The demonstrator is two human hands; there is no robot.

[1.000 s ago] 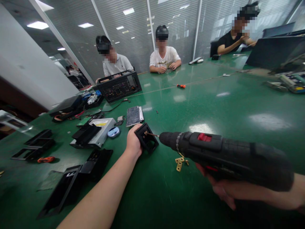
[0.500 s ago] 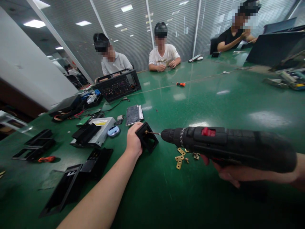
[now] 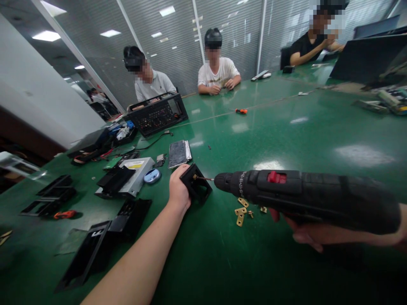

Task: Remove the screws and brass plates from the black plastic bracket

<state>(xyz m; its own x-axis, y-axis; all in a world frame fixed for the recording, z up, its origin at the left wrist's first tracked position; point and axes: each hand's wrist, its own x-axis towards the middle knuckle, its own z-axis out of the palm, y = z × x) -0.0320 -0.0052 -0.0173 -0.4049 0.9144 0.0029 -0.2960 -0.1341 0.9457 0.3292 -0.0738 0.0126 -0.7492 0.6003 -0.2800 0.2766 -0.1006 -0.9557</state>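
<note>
My left hand [image 3: 178, 189] grips a small black box-shaped part [image 3: 197, 186] that stands on the green table [image 3: 286, 135]. My right hand [image 3: 313, 235] is wrapped round the grip of a black cordless drill [image 3: 305, 199] with a red switch on top. The drill lies level and points left, with its bit tip against the part's face. A few small brass tabs and screws [image 3: 242, 211] lie on the table just under the drill's chuck.
Black plastic panels [image 3: 104, 241], a silver drive [image 3: 135, 178], a blue disc [image 3: 151, 176], a phone-like slab [image 3: 178, 153] and a black chassis [image 3: 159, 113] lie to the left. An orange screwdriver [image 3: 241, 111] lies farther off. Three other people sit at the far edge.
The drill has risen a little and levelled, uncovering more brass pieces beneath it. My left hand and the black part have stayed in place.
</note>
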